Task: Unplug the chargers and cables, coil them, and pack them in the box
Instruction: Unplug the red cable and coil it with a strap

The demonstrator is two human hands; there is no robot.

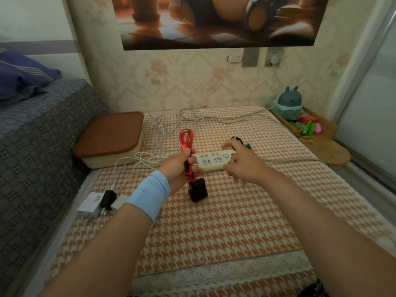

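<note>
Two hands above the houndstooth mat [214,221], one coil made.
At the mat's left edge the box [109,138] sits lidded; I'd lift that lid first. My right hand [244,166] hangs spread and empty over the power strip [211,161]. My left hand [179,166] curls its fingers round the coiled red cable [186,139], with the black charger [197,189] dangling below, so I'd pinch the loops tight.

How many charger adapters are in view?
4. A large black adapter is below the left hand, on the red cable it holds. Three lie by the left wrist: white 90W adapter, small black adapter, pale adapter. The forearm may hide others.
</note>
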